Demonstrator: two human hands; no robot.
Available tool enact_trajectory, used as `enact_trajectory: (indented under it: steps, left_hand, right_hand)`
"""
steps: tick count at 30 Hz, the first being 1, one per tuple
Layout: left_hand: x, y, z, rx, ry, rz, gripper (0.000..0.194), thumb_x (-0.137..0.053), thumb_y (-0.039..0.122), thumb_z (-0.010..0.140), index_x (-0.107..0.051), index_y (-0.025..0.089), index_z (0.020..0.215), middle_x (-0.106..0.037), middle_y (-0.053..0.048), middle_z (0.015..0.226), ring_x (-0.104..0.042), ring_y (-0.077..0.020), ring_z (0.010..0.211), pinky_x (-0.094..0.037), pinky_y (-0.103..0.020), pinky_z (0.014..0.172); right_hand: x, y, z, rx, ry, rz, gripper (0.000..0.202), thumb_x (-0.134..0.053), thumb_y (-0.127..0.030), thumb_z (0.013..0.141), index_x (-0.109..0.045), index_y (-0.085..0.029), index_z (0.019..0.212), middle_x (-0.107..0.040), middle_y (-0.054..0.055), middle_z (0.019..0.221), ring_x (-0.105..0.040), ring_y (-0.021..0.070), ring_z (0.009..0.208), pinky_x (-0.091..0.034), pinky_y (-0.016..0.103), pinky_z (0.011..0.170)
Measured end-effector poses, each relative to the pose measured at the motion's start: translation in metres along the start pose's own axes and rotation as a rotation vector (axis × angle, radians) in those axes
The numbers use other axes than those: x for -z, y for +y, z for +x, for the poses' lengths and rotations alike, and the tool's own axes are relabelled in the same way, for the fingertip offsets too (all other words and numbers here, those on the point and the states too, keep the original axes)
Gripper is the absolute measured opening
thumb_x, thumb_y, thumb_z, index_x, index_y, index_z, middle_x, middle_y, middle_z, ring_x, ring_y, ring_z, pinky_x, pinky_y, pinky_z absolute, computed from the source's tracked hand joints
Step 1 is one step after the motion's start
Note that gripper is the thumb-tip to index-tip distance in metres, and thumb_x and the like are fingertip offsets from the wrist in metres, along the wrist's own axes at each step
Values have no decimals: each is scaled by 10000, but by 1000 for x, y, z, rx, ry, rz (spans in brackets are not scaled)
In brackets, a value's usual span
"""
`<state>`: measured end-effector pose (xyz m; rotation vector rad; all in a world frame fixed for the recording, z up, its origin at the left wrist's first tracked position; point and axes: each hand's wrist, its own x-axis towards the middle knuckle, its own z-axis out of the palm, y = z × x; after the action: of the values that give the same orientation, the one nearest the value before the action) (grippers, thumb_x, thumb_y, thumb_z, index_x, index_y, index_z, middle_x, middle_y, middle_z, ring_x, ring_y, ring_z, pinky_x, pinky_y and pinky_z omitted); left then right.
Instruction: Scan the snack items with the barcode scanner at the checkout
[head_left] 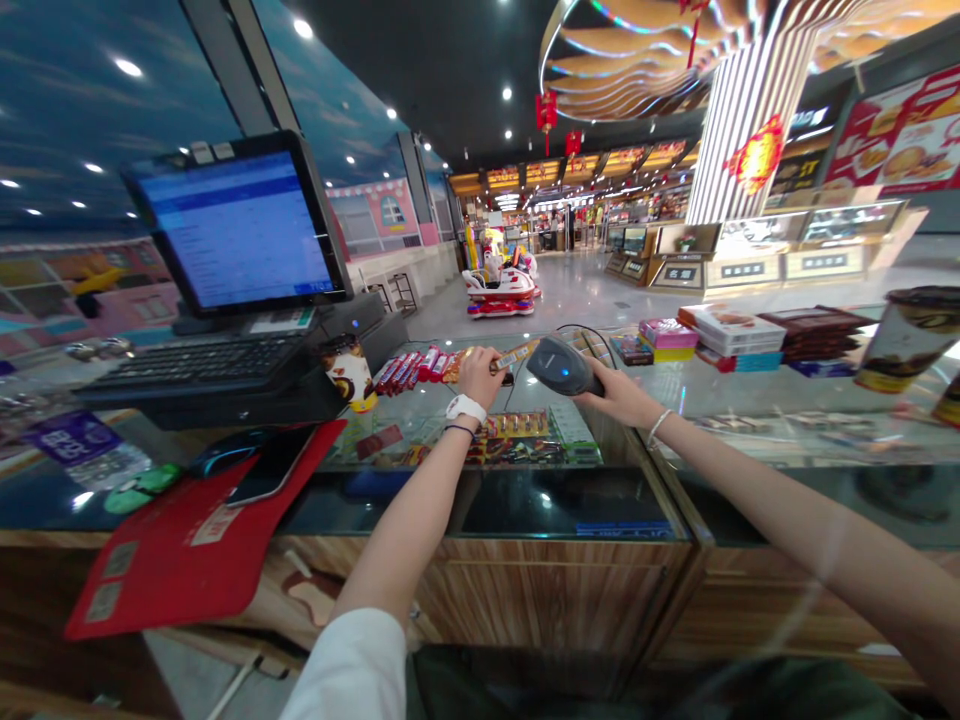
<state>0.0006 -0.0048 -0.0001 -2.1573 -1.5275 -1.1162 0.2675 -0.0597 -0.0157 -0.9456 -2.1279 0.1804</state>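
Observation:
A dark grey barcode scanner (556, 366) with a lit blue spot is gripped in my right hand (621, 396), above the glass counter. Its head points left, toward my left hand (480, 376). The fingers of my left hand are closed on a narrow snack bar (513, 358) in a yellowish wrapper; its printing is too small to read. Just left of that hand, several red-wrapped snack bars (409, 371) lie in a row on the glass. A white watch (466, 408) is on my left wrist.
At left stand a lit monitor (244, 230), a keyboard (191, 360) and a patterned cup (348, 372). A phone (271, 464) lies on a red mat (202, 550). Stacked boxes (731, 332) and a large cup (911, 340) stand at right. Goods show under the glass.

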Motion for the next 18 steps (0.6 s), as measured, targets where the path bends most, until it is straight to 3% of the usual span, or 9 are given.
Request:
enact_trajectory:
  steps: [10, 18]
  left_hand:
    - [0, 0, 1, -4, 1, -4, 85, -676, 180, 844, -605, 225, 853, -638, -48, 932, -592, -233, 946, -443, -342, 834]
    - [-3, -2, 0, -20, 11, -12, 98, -697, 197, 835, -607, 233, 850, -630, -39, 923, -591, -230, 925, -441, -337, 812]
  right_hand:
    - [4, 22, 6, 246, 77, 27, 492, -567, -203, 817, -569, -213, 1309, -598, 140, 1327, -543, 295, 1255, -421, 498, 1083]
    - [8, 67, 5, 126, 7, -2, 456, -567, -106, 753, -687, -213, 1181, -655, 123, 1270, -605, 281, 1210, -465, 494, 1064]
